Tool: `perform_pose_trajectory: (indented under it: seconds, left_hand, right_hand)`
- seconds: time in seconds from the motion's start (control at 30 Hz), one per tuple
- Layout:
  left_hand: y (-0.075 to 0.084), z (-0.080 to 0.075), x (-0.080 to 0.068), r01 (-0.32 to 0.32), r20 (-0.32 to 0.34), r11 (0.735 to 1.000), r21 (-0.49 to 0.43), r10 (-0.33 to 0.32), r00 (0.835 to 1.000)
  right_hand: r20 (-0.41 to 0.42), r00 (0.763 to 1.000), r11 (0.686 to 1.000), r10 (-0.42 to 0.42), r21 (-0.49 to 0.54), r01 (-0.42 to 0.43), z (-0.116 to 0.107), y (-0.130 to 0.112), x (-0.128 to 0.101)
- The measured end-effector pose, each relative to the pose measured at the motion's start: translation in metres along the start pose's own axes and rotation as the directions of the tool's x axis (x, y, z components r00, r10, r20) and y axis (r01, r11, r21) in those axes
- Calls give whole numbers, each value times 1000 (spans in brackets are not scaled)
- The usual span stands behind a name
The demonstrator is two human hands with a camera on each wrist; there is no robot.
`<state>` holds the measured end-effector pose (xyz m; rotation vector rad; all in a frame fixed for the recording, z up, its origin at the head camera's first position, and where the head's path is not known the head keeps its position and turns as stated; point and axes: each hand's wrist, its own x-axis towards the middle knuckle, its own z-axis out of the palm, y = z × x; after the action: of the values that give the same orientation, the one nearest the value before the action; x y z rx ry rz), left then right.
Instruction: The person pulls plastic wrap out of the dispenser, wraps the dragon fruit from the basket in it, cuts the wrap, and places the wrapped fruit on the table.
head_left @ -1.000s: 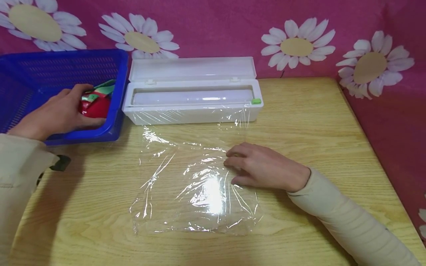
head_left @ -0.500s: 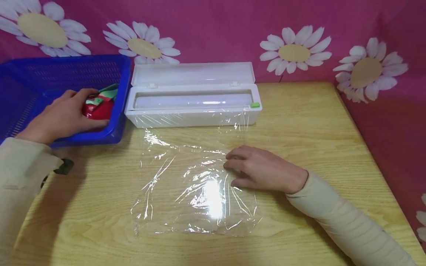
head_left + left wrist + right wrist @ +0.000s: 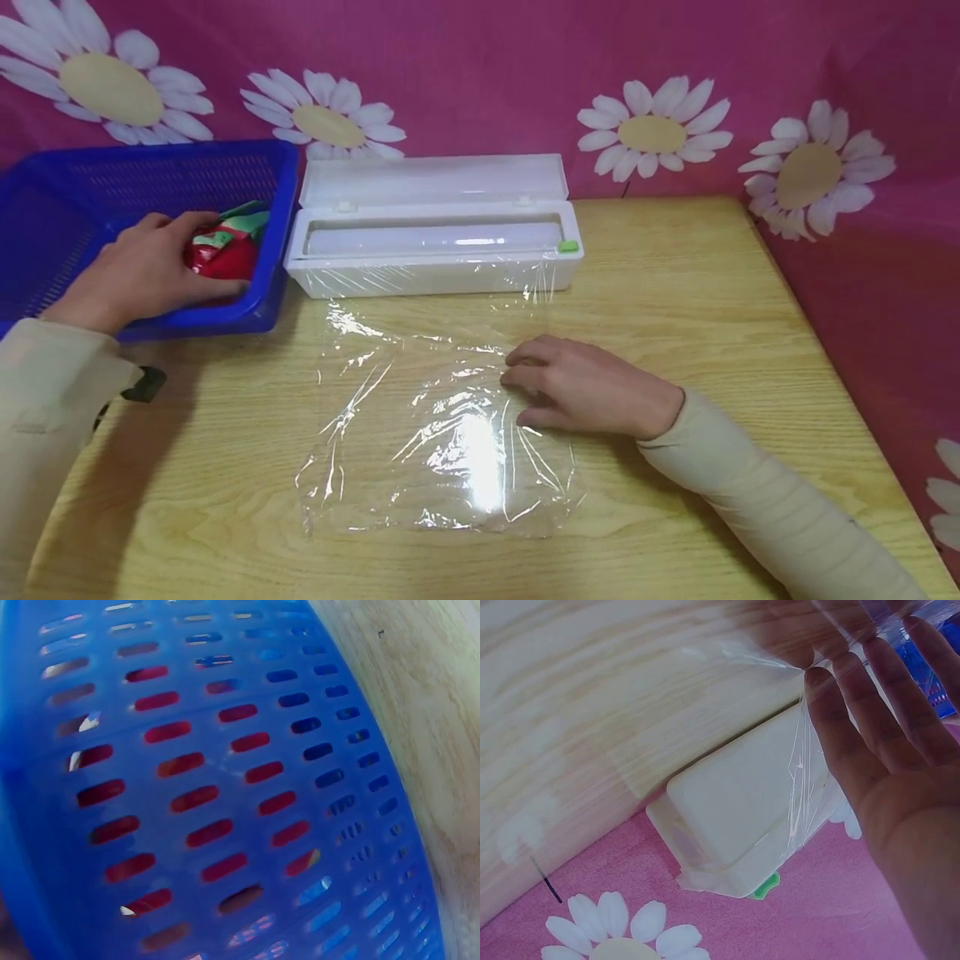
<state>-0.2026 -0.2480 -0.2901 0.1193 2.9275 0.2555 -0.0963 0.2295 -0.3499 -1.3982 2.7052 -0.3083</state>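
Observation:
My left hand (image 3: 150,271) reaches into the blue basket (image 3: 281,225), thumb and fingers curled about a shiny red thing with green parts (image 3: 228,254); its exact kind is unclear. In the left wrist view, red shows through the slots of the basket wall (image 3: 217,772). A sheet of cling film (image 3: 360,450) runs out of a white cling film dispenser (image 3: 435,275) and lies over the table. My right hand (image 3: 592,387) rests at the film's right edge, fingers loosely bent. Seen by the right wrist camera, the fingertips (image 3: 821,679) touch the clear film.
The dispenser's lid (image 3: 435,179) stands raised, a film roll (image 3: 435,237) inside and a green slider (image 3: 568,247) at its right end. Basket and dispenser stand side by side at the back of the wooden table (image 3: 675,275). Behind hangs a pink flowered cloth (image 3: 480,75).
The head view has shifted slightly, so everything sits a little lower in it. Both hands keep nearly the same places, the left in the basket and the right on the film.

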Motion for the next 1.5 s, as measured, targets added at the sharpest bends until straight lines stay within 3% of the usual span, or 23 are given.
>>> perform_pose_trajectory:
  seconds: [0.47,0.73,1.0,1.5]
  left_hand:
    - [5,-15,-14,30,-129,999,-27,-33,991]
    - [6,-21,-24,41,-209,998,-45,-50,977]
    - [10,-25,-33,5,-293,999,-44,-17,956]
    - [18,-35,-48,8,-333,998,-54,-26,943]
  right_hand:
    - [-11,1000,1000,-7,-7,7,0,-1,0]
    - [0,1000,1000,-3,-7,3,0,-2,3]
    - [0,1000,1000,0,-2,0,-1,-2,0]
    - [9,1000,1000,6,3,-6,-1,-3,0]
